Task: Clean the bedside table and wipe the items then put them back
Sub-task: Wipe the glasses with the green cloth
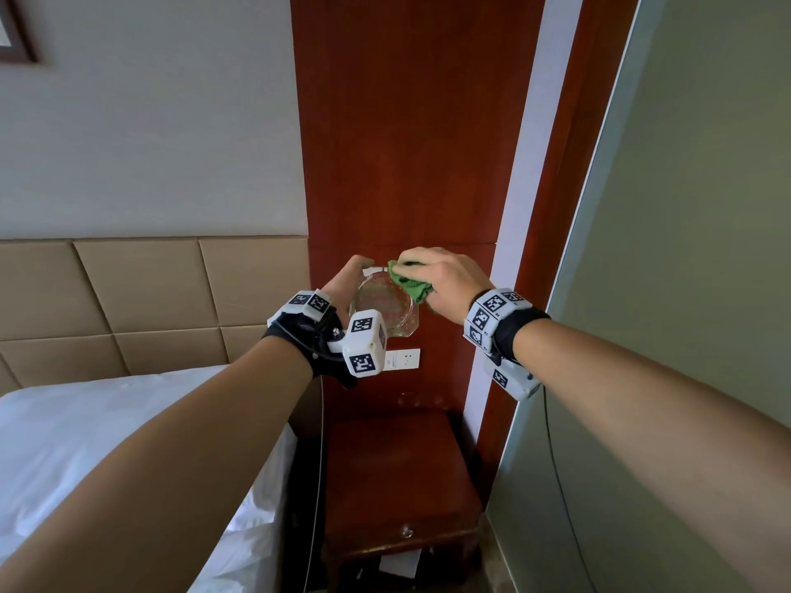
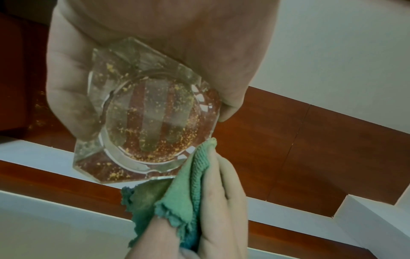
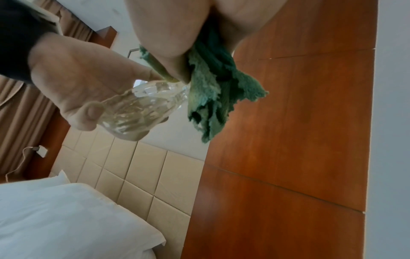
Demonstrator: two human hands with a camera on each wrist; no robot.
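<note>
Hotel-type room: white bed at 8 o'clock, dark red bedside table at 6 o'clock low in the head view, red wood wall panel behind it with a white socket plate. Both hands raised above the table, well clear of its top. Glass ashtray: clear, octagonal, thick-walled, round bowl, notched rim, speckled with yellowish flecks. Left hand grips it, thumb curled over one edge, fingers wrapped behind the base. Right hand at 1 o'clock of the ashtray, fingers bunched together, pinching a crumpled green cloth. Cloth touches the ashtray rim.
</note>
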